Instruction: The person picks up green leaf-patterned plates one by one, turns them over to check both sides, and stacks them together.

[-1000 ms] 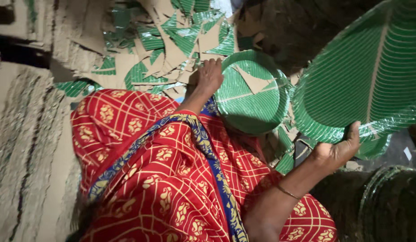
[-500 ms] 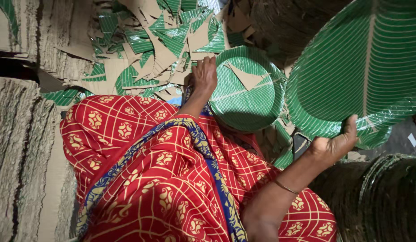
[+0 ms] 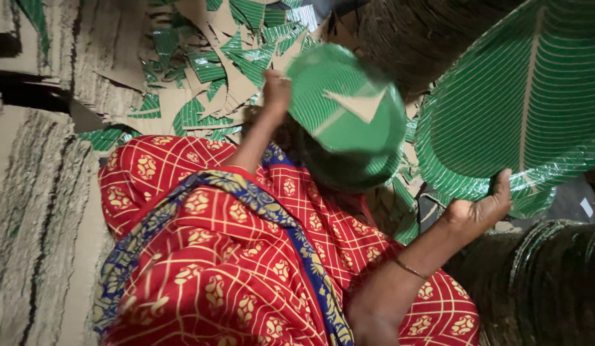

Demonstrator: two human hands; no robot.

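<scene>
Left hand (image 3: 276, 90) is gripping the edge of a small green striped plate (image 3: 345, 109) with a brown triangular scrap (image 3: 360, 102) sitting on it. Right hand (image 3: 480, 208) holds up a much bigger green plate (image 3: 528, 96) by its lower rim. Green and brown offcuts (image 3: 220, 70) litter the floor past the red patterned cloth (image 3: 246, 256).

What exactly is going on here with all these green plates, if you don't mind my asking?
A person in a red patterned garment handles green striped paper plates. The left hand grips the rim of a small round plate, and the right hand holds the edge of a much larger plate. Green and brown cardboard offcuts lie beyond, with stacked plates at the right.
</scene>
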